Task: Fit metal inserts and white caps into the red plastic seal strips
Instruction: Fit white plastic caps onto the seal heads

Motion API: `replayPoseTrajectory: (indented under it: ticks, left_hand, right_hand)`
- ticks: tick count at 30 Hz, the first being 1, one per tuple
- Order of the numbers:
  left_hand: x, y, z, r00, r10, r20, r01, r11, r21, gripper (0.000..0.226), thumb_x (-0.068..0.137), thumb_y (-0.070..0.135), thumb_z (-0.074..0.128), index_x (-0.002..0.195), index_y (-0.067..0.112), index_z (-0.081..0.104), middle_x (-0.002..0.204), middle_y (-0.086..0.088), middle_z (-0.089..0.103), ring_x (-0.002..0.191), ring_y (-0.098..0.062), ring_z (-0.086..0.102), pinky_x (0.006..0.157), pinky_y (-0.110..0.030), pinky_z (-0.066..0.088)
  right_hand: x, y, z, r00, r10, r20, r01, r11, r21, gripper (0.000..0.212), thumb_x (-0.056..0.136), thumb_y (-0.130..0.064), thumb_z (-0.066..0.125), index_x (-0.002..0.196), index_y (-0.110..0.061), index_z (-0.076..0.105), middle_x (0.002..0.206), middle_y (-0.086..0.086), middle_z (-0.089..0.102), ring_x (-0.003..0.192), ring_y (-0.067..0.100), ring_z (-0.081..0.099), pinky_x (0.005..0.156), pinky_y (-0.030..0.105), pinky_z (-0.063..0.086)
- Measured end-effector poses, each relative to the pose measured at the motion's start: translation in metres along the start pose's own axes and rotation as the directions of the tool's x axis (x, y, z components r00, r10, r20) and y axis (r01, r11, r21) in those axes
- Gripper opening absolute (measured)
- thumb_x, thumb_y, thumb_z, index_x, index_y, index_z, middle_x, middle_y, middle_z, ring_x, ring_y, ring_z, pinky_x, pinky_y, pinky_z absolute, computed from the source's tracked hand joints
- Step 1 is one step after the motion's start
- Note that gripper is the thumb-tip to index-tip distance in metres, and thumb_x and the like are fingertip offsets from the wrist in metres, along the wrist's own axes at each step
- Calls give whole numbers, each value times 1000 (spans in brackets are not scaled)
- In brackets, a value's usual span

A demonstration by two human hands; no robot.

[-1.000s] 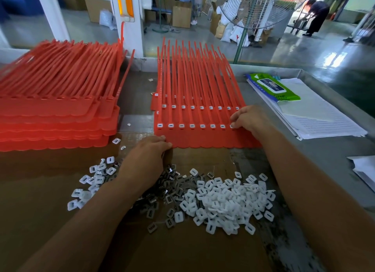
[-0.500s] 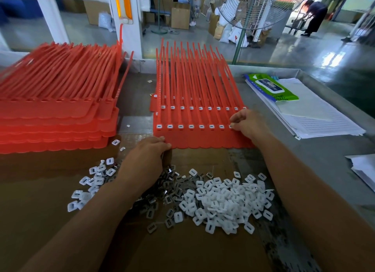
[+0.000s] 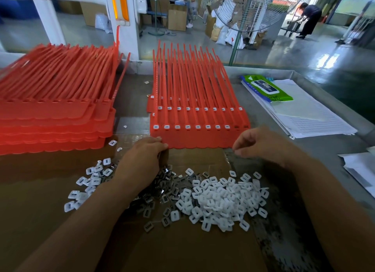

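A sheet of red seal strips (image 3: 198, 137) lies on top of a stack in front of me. White caps sit in most slots of its near row, and the two rightmost slots (image 3: 241, 127) show no cap. My left hand (image 3: 142, 160) holds the sheet's near left edge with curled fingers. My right hand (image 3: 261, 144) hovers just off the sheet's near right corner, fingers loosely curled, with nothing visible in them. Loose white caps (image 3: 221, 198) are heaped on the brown cardboard, with dark metal inserts (image 3: 164, 192) next to them, partly under my left wrist.
A tall stack of red strip sheets (image 3: 52, 117) fills the left of the table. A few more white caps (image 3: 89, 180) lie at the left. Papers and a green wipes pack (image 3: 265, 88) lie at the right, inside the metal table rim (image 3: 304, 79). A fan stands behind.
My right hand has drawn back from the rightmost slots of the near row toward me. My left hand has stayed at the sheet's near edge.
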State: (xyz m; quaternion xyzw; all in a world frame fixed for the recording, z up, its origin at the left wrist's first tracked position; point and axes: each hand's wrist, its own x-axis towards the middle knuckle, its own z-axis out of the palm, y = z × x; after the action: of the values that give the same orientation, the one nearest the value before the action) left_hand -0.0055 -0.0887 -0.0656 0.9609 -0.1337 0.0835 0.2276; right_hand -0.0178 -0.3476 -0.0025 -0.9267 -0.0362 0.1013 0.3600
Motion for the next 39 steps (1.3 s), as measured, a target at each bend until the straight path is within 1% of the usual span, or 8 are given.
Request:
replayPoseTrajectory:
  ticks: [3,9,16,23,29,33,36,39]
  left_hand:
    - [0,0,0,1000,-3,4,3,1000,-3,44,85,-1,44,122,19,55,137,-1,45,128,-17,37,105,-31,28]
    - [-1,2,-2,1000,-3,1,3,1000,-3,43,86,-1,43,122,18,55,137,-1,45,127,-17,38,104,-29,28]
    - [-1,1,-3,1000,-7,14,7,1000,-5,43,86,0,43,123,18,55,138,-1,44,127,-17,37,105,-30,28]
    - [-1,2,-3,1000,-10,11,10,1000,-1,42,87,2,43,123,20,54,138,0,44,127,-17,38,104,-30,29]
    - [0,0,-1,1000,-1,5,1,1000,-14,41,87,2,43,122,20,55,137,-1,46,127,-18,38,105,-31,29]
    - [0,0,-1,1000,7,5,-7,1000,-10,42,86,1,44,122,20,56,136,-2,46,126,-18,39,105,-32,29]
    - [0,0,-1,1000,5,7,-5,1000,-6,42,86,1,44,122,20,55,136,-2,46,126,-18,38,104,-33,29]
    - [1,0,-1,1000,1,8,-1,1000,-8,43,86,1,43,123,20,55,136,-1,46,126,-18,38,104,-33,30]
  right_hand:
    - [-12,6,6,998,-3,66,9,995,-103,18,72,-9,75,69,-24,67,64,-7,66,57,-2,58,61,11,45]
    - [-16,12,18,991,39,130,-29,997,-76,19,66,-9,80,69,-22,68,67,-7,70,59,3,64,63,18,52]
    - [-16,12,21,995,14,98,-10,999,-37,17,71,-9,76,68,-23,67,60,-10,68,53,1,62,52,10,45]
    - [-15,13,25,998,-1,62,9,990,-140,19,70,-16,77,65,-26,62,60,-10,65,57,-3,60,58,14,50]
    - [-14,14,25,966,-45,-253,55,998,34,21,79,-9,68,70,-21,53,70,1,65,68,14,63,64,29,51]
    - [-13,13,25,956,-58,-288,74,996,45,23,79,-5,66,71,-22,54,74,2,65,73,18,62,71,31,49]
    - [-13,14,25,954,-55,-294,79,995,68,22,81,-8,66,74,-28,60,74,-5,66,73,10,63,71,23,50]
    - [-11,15,25,943,-38,-331,102,978,181,17,81,-8,65,74,-22,65,65,-7,67,59,-1,61,58,11,49]
